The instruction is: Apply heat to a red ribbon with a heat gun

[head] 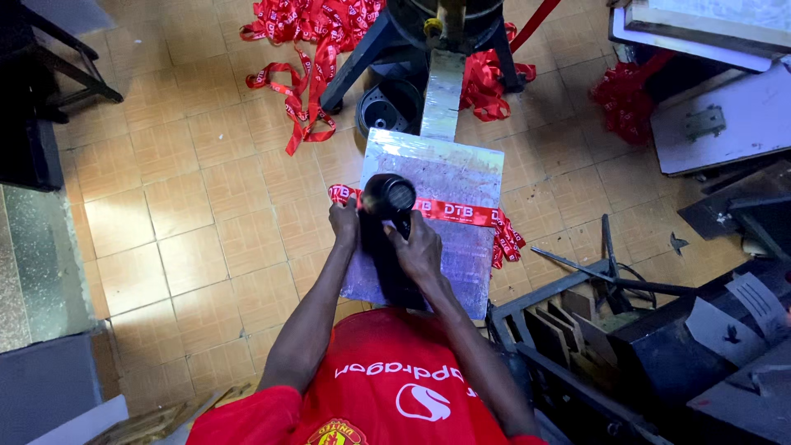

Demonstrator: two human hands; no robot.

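A flat silvery platen sticks out from a dark machine stand. A red ribbon with white print lies across it from left to right. My right hand grips a black hair dryer whose round back end faces up, held just above the ribbon's left part. My left hand rests on the ribbon at the platen's left edge, beside the dryer.
Loose red ribbons pile on the tiled floor behind the machine stand. More red ribbon lies at the right. Dark metal frames and parts crowd the right side. A grey counter runs along the left.
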